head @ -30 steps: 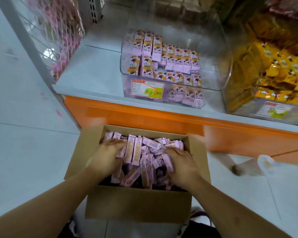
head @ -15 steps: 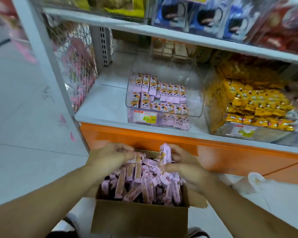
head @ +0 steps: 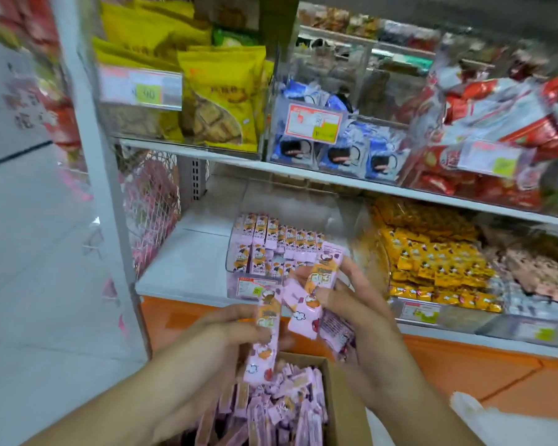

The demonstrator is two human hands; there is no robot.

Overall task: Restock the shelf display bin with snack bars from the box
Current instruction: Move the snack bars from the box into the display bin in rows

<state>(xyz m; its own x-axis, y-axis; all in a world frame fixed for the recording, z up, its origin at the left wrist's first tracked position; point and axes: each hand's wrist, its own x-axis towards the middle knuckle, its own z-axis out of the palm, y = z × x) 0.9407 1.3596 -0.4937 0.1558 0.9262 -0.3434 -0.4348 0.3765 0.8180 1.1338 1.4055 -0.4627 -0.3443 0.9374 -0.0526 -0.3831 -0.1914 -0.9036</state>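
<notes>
Box (head: pixel 342 400) nearest, full of bars (head: pixel 271 416). Above it, left hand (head: pixel 219 336) pinching one bar; right hand (head: pixel 355 317) clutching several, fanned loosely. Could spill short of bin (head: pixel 236 252), grip being slack. Beyond, bin half stocked on shelf (head: pixel 181 268). Since earlier: hands raised out of box, nearer bin.

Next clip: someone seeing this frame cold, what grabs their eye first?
Centre frame, the left hand and right hand each grip pink snack bars, raised above the open cardboard box packed with more. Just behind them sits the clear display bin on the lower shelf, partly stocked with matching bars. Bright yellow snack bags dominate the shelf above.
</notes>
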